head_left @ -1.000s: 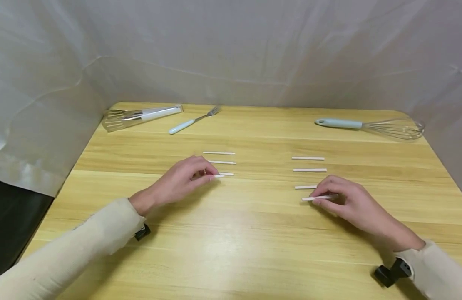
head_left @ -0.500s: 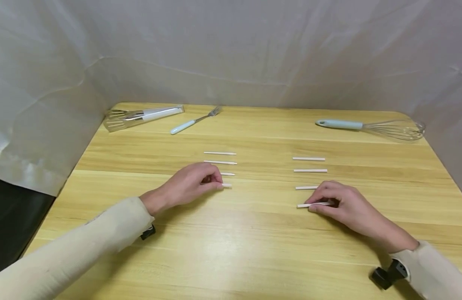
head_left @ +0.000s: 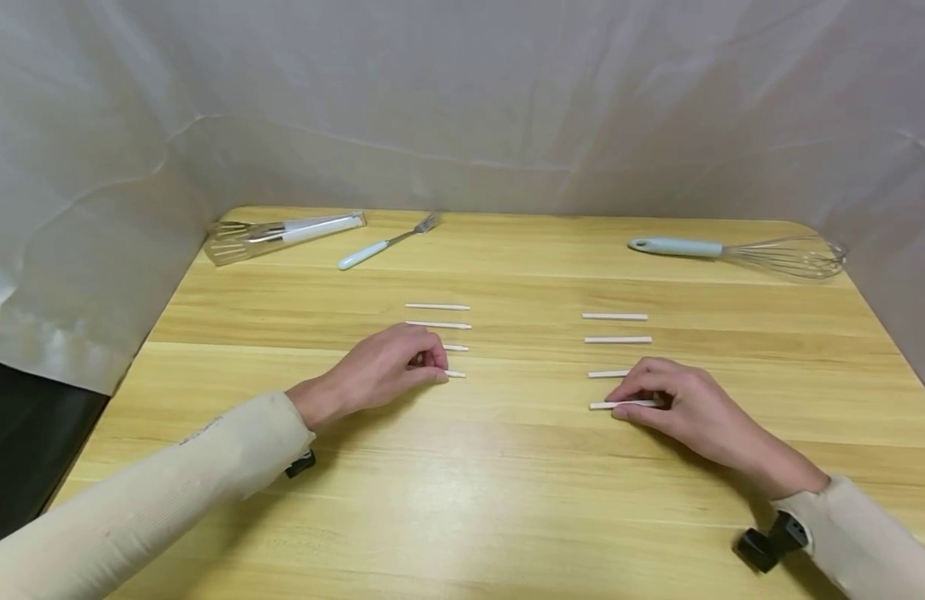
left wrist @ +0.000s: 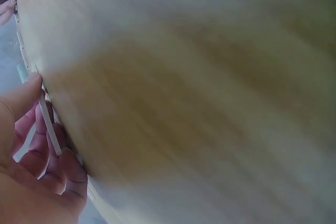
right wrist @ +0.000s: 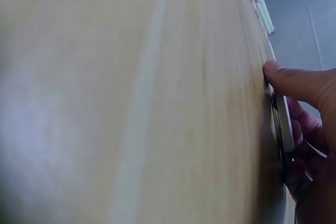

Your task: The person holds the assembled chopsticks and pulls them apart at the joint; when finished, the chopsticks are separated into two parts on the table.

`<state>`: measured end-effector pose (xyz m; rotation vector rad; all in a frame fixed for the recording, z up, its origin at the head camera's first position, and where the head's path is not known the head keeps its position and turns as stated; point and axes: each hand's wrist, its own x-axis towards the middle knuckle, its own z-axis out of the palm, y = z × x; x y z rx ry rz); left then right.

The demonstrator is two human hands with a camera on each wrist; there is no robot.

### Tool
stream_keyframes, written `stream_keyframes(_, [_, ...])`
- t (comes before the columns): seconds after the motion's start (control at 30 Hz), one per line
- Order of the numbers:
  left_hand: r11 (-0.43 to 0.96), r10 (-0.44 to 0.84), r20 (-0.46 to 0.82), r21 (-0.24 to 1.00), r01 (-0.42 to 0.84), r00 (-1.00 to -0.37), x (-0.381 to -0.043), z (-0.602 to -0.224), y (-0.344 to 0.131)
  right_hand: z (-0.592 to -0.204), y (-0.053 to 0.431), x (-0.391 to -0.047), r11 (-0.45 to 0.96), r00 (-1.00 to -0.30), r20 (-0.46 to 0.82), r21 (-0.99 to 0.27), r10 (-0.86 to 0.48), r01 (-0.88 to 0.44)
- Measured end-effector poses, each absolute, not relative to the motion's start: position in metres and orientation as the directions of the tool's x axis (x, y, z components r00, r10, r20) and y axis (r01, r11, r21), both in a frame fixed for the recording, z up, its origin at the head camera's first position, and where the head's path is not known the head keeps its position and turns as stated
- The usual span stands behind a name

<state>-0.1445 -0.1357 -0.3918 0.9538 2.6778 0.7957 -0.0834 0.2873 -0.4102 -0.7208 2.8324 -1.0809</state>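
Observation:
In the head view my left hand (head_left: 391, 362) pinches a thin white stick (head_left: 456, 374) by thumb and fingers at the table surface. Only its tip shows there; the left wrist view has more of the white stick (left wrist: 51, 124) along the curled fingers. Beyond it lie similar sticks with narrowed right ends: a far one (head_left: 437, 307), a middle one (head_left: 440, 325) and a partly covered one (head_left: 457, 347). My right hand (head_left: 676, 396) pinches a plain white stick (head_left: 602, 406), nearly parallel to the far one (head_left: 615, 317), middle one (head_left: 618, 340) and half-hidden one (head_left: 607, 374).
Slotted tongs (head_left: 286, 232) with white handles lie at the back left of the wooden table (head_left: 462, 500). Beside them is a fork (head_left: 387, 242) with a pale blue handle. A balloon whisk (head_left: 680, 247) lies at the back right. Grey sheeting (head_left: 462, 108) hangs behind.
Both hands have come nearer to me with their sticks. The left stick now lies apart from the one beyond it. The right stick has shifted left and turned closer to parallel with its row.

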Motion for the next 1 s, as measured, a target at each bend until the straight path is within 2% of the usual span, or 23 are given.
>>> stream_keyframes(1.0, [0.670, 0.597, 0.003, 0.549, 0.500, -0.803, -0.1453, -0.3917, -0.1416, -0.4169, 0.2855, -0.0851, 0.669, -0.894, 0.181, -0.606, -0.411, -0.430])
